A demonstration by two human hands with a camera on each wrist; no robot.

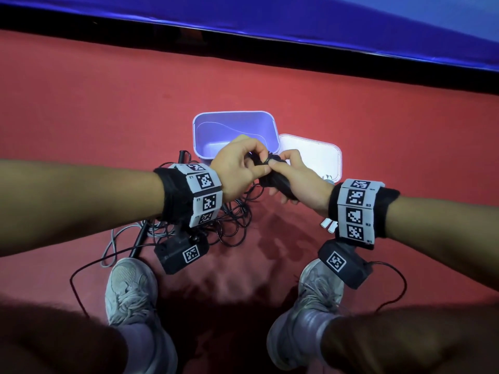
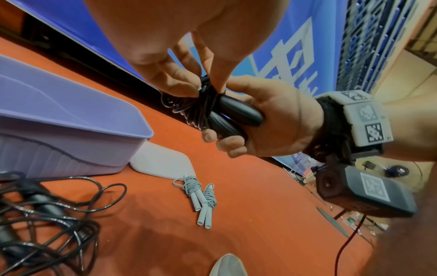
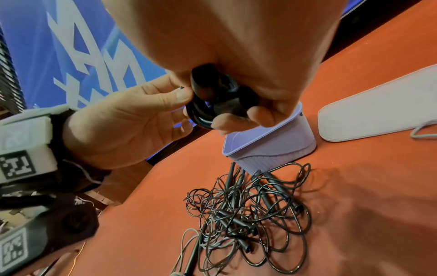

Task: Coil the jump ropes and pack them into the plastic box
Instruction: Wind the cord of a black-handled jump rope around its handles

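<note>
My right hand (image 1: 291, 179) grips the two black handles (image 2: 238, 115) of a coiled black jump rope (image 1: 270, 174), held in the air near the purple plastic box (image 1: 235, 125). My left hand (image 1: 243, 163) pinches the rope's wound cord (image 2: 203, 97) just above the handles, its fingertips (image 3: 182, 97) touching the bundle. The box stands open on the red floor, and nothing shows inside it. A tangled heap of black and grey ropes (image 3: 248, 214) lies on the floor beside the box, under my left wrist.
The box's pale lid (image 1: 316, 155) lies flat to the right of the box. Two coiled grey ropes (image 2: 201, 198) lie next to the lid. My shoes (image 1: 129, 290) stand close below. A blue banner (image 1: 324, 20) runs along the far edge of the red floor.
</note>
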